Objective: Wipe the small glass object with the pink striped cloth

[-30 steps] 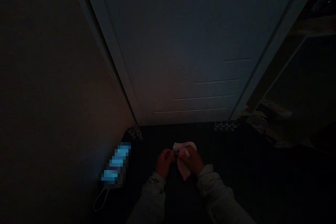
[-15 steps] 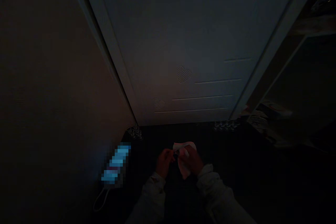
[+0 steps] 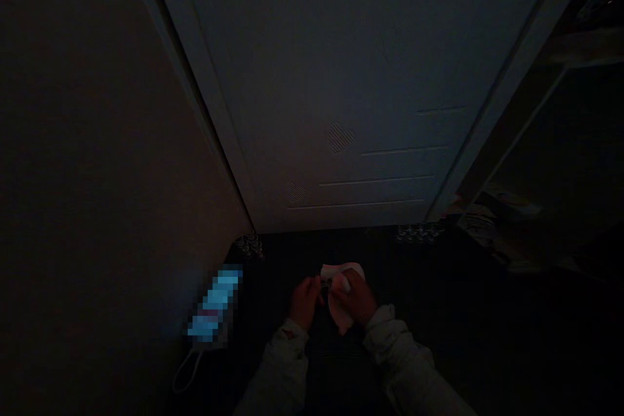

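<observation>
Fingers of the right hand [image 3: 359,300] are closed around a pale pink cloth [image 3: 341,321], bunched over the dark tabletop [image 3: 341,367]; those of the left hand [image 3: 303,303] look pinched on a small glinting piece [image 3: 326,283], which sits between the hands at the cloth's left edge, its outline too dark to make out. Doing this well probably calls for a steady left pinch, cloth folds kept snug, and light pressure, since so small a thing could slip easily in such dimness.
</observation>
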A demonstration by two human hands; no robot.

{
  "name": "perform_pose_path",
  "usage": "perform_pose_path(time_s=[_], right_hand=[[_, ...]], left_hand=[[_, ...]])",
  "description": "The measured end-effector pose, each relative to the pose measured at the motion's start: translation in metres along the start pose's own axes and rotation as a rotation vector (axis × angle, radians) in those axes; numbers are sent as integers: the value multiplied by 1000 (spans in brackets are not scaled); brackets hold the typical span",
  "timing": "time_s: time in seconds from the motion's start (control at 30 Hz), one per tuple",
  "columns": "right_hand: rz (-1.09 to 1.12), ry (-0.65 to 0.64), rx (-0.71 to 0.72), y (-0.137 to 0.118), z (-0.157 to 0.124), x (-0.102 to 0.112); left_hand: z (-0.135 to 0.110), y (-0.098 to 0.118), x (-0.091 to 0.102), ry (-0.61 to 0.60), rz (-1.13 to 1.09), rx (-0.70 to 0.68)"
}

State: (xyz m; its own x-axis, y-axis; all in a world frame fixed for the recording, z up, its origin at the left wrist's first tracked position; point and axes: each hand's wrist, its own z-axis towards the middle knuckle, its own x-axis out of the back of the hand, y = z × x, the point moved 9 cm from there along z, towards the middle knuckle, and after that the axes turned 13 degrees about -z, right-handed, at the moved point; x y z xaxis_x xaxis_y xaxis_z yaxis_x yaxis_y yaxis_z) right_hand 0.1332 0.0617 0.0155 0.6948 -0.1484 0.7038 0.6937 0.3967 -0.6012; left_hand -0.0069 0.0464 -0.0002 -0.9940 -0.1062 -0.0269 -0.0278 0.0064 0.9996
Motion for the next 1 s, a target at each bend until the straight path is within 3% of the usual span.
perform_pose_path(time_s=[0.37,0.6,1.0], right_hand=[[152,-29,-31,4,2,-1],[122,-52,-103,6,2,0],[70,-26,-58,5,2,1]], left_hand=[[1,-7,-1,-11,-19,12],[0,3,-2,-81,-103,-44],[1,-3,-1,-96,-155,-6]])
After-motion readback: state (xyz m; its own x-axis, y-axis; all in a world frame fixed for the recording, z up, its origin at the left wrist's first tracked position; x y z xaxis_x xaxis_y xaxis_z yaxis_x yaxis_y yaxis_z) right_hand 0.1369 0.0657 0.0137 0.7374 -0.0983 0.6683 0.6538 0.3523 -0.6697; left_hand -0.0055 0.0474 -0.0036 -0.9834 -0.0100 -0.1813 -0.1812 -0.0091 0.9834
